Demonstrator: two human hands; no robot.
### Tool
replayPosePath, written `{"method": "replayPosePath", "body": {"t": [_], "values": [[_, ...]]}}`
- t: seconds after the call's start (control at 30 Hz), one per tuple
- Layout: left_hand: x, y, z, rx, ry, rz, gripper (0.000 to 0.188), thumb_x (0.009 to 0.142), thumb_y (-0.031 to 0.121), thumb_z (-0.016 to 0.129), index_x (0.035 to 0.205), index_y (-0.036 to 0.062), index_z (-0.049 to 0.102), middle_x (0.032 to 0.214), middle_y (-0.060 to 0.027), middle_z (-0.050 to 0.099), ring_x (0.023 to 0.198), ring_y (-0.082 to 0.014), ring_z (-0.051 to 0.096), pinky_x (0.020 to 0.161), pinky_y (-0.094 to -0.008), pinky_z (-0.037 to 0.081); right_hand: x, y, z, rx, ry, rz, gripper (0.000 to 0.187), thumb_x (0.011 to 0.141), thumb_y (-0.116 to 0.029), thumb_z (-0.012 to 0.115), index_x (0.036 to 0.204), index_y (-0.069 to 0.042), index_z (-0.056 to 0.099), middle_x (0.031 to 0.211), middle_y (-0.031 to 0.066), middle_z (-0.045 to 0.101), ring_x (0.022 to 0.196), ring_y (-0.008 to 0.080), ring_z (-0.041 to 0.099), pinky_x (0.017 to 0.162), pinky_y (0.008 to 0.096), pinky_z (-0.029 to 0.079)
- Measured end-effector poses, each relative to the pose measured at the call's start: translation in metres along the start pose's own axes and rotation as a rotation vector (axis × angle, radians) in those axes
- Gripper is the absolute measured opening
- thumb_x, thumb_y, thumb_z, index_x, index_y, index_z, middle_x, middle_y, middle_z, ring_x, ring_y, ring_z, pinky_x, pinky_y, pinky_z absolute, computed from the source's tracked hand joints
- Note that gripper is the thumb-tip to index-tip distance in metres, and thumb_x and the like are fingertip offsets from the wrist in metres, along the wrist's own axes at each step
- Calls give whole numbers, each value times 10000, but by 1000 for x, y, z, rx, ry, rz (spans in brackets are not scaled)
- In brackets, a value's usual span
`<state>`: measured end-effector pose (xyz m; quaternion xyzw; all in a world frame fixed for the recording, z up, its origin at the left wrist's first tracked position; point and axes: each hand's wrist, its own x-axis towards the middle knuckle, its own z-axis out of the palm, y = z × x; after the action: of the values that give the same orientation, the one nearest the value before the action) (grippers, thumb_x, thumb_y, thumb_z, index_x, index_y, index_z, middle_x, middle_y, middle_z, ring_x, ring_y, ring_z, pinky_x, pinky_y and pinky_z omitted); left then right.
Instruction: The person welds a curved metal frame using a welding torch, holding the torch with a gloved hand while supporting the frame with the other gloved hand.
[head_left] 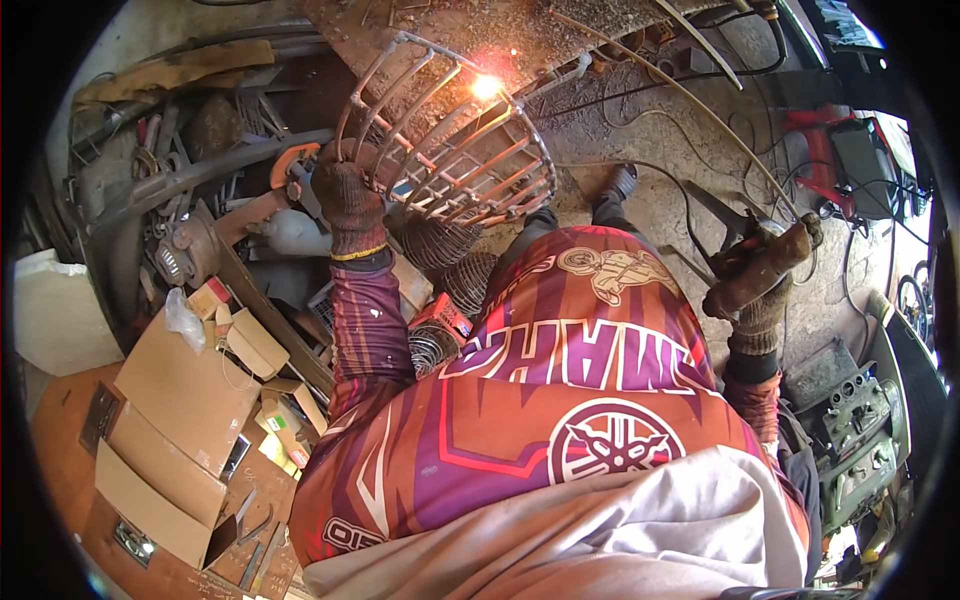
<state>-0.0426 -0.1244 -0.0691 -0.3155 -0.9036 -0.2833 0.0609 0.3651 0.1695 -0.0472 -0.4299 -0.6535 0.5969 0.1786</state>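
Observation:
A round cage of welded metal bars (pixel 468 180) is tilted against the edge of a rusty metal worktop (pixel 590 55). My left hand (pixel 352 200), in a dark knitted glove, is closed on the bars at its left side. A bright welding spark (pixel 487 87) glows on the far rim of the cage, with orange light on the bars around it. At the right, my right hand (pixel 762 290), also gloved, is wrapped round a dark, grimy handle that looks like a welding electrode holder (pixel 745 235). A long thin rod (pixel 690 100) reaches from near that hand toward the worktop's far side.
Scrap metal and tools (pixel 210 140) crowd the left. Several wire coils (pixel 440 240) lie below the cage. A cardboard box (pixel 185 390) stands on a brown board. Cables (pixel 640 165) cross the concrete floor. A red and grey machine (pixel 860 160) stands at far right.

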Motion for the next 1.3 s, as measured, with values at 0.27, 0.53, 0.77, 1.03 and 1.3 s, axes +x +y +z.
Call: {"method": "replayPosePath", "body": {"t": [0.27, 0.53, 0.77, 1.03, 1.3], "values": [[17, 27, -6, 9, -23, 56, 267, 862, 264, 550, 771, 22, 617, 682, -85, 612, 612, -227, 622, 527, -324, 483, 5, 18, -12, -17, -22, 55, 226, 942, -231, 546, 1051, -37, 511, 821, 86, 619, 710, 172, 629, 625, 300, 535], [18, 13, -4, 180, -124, 127, 181, 829, 197, 577, 769, 33, 624, 675, -91, 618, 611, -257, 624, 532, -337, 489, 3, 3, -1, -4, 37, 106, 266, 834, -103, 569, 1070, -27, 472, 794, 20, 520, 670, 120, 531, 602, 252, 450], [15, -5, -4, -100, -207, 122, 180, 929, 171, 492, 1029, 36, 558, 744, -21, 537, 601, -107, 527, 493, -271, 445, 4, -2, -4, -6, 5, 94, 263, 889, -204, 630, 1056, -30, 526, 828, 75, 629, 725, 165, 638, 625, 293, 532], [23, 29, 2, -556, -156, -227, 365, 898, 389, 602, 762, 51, 603, 615, -2, 547, 507, -103, 527, 441, -271, 399, 6, 6, -6, 366, -24, 223, 299, 871, -267, 654, 1018, -36, 531, 779, 73, 627, 687, 172, 638, 604, 295, 526], [34, 54, -3, -602, -309, -624, 386, 867, 433, 629, 734, 71, 599, 546, 24, 482, 465, -45, 431, 415, -236, 309, 3, -21, 7, 187, -54, 185, 281, 838, -222, 691, 983, -38, 535, 761, 67, 620, 681, 166, 634, 608, 298, 527]]}}
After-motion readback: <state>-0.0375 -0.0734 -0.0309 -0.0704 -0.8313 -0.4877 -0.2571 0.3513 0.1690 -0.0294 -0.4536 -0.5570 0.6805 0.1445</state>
